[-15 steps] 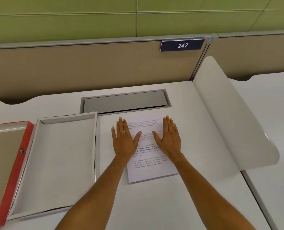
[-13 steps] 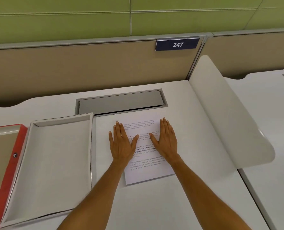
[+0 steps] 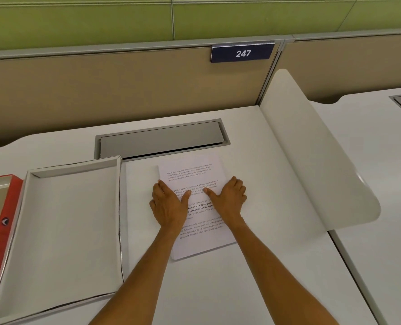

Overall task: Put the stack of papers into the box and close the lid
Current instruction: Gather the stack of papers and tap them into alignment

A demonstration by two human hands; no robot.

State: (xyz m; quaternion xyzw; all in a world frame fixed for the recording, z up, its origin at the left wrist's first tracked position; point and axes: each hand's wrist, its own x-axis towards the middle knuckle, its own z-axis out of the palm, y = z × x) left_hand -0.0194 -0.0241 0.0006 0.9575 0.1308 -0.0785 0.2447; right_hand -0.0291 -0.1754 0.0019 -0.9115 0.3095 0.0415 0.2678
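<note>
White desk (image 3: 253, 289); open box (image 3: 61, 231) lay empty at left, red lid (image 3: 0, 233) beyond it. Stack of papers (image 3: 194, 174) flat on desk just right of box. Left hand (image 3: 169, 205) and right hand (image 3: 227, 198) clasped its side edges, thumbs on top. Pickup step, unlifted. Next: lift level, carry left.

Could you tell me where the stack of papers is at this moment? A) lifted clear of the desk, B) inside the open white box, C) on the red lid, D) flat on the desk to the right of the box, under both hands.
D: the stack of papers lies flat on the desk, right of the box, with the left hand and right hand on it.
</note>
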